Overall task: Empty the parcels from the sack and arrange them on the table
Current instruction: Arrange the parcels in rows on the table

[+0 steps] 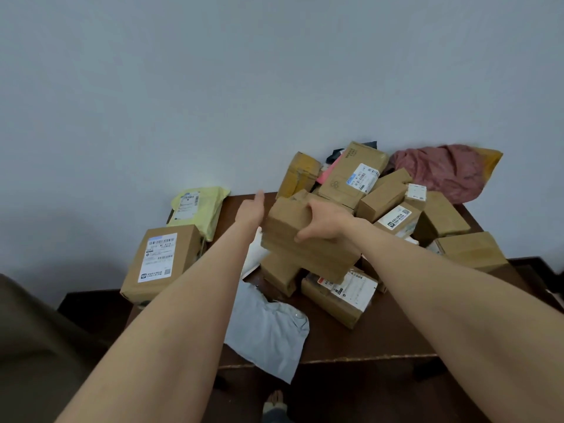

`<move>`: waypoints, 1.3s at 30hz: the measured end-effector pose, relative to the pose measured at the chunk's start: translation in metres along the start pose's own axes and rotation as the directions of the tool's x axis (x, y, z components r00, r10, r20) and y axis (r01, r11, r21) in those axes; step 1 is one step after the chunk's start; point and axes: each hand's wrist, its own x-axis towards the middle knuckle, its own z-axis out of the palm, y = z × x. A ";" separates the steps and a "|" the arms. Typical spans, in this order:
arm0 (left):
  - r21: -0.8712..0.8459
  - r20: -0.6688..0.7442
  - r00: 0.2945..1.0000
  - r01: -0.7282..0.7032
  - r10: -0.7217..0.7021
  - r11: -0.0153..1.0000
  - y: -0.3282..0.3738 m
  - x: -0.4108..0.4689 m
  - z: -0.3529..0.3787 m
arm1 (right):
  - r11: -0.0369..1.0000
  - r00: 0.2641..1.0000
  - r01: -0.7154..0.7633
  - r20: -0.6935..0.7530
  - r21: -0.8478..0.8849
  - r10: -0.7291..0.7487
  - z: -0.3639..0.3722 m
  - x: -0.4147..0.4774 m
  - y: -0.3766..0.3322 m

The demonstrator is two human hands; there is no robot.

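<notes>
Two hands: right hand point(328, 222) fingers point(312, 209) clamp a brown box point(283, 224), left hand point(251, 212) fingers point(259, 197) straight beside it.

A single wide-angle camera sits on the person's head, facing forward and down. It looks from close above along the left forearm point(171, 300) and right forearm point(457, 300) onto the dark surface point(381, 340). The wall point(213, 71) fills 9 through 3 o'clock; a foot point(276, 401) shows at 6 o'clock.
</notes>
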 end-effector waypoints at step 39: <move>-0.500 0.331 0.932 0.037 0.151 0.865 0.095 0.061 -0.053 | 0.383 0.973 -0.186 0.116 0.905 0.198 -0.078 0.068 -0.049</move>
